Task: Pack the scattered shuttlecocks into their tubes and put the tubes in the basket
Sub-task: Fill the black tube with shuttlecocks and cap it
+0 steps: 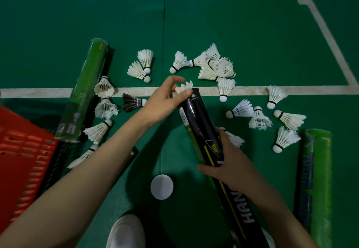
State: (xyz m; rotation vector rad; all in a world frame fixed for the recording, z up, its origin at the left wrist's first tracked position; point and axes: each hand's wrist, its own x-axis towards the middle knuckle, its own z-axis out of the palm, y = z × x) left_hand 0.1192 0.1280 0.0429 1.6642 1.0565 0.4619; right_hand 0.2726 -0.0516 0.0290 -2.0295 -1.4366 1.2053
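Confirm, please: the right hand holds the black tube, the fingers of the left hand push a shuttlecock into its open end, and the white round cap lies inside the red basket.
One thing is wrong. In the head view the white round cap lies on the green floor, not inside the red basket. The rest is right.

Dim, underexposed overall; floor (252, 24) reads murky green. Big soft shadow lower centre, light likely overhead. Faint sheen on black tube (196, 119). Basket (17, 150) at left edge smeared. Court line (327, 36) bows upper right: wide-angle distortion. Shuttlecocks (223, 67) brightest, fairly sharp.
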